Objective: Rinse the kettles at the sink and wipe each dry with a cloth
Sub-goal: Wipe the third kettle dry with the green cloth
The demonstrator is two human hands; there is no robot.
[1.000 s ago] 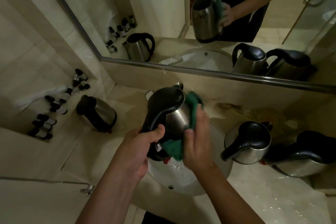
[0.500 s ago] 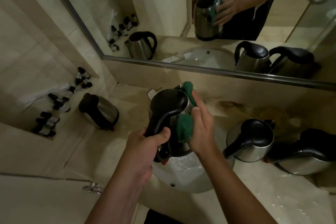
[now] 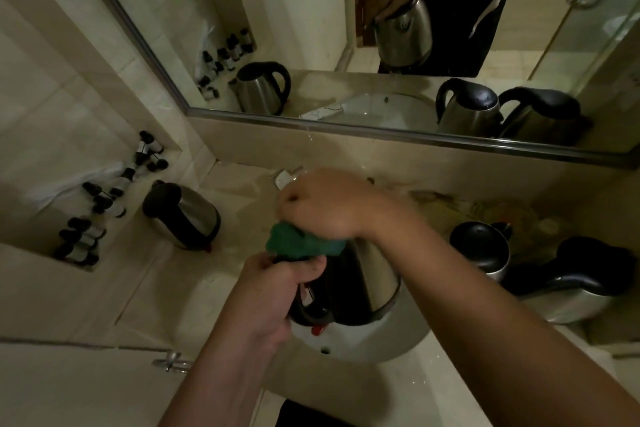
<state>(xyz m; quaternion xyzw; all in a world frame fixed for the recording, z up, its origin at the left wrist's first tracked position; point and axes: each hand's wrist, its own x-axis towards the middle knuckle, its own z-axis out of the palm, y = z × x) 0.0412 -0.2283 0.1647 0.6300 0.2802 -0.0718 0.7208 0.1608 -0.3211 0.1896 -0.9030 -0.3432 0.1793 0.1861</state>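
Note:
A steel kettle [image 3: 372,282] with a black handle hangs over the white sink [image 3: 388,340]. My left hand [image 3: 277,284] grips its handle from the left. My right hand [image 3: 322,206] presses a green cloth [image 3: 299,243] down on the kettle's top, hiding the lid. A second steel kettle [image 3: 183,215] stands on the counter to the left. On the right stand two more kettles: one [image 3: 481,250] close to the sink and one [image 3: 581,288] further right.
A mirror [image 3: 346,28] spans the wall behind the sink. Several small black-capped bottles [image 3: 104,201] lie in a recess at the left. The beige counter [image 3: 242,198] looks wet. A metal handle [image 3: 171,362] sticks out below the counter at the left.
My right hand has moved with the cloth from the kettle's right side up over its top. The kettle has shifted to the right and lower over the sink.

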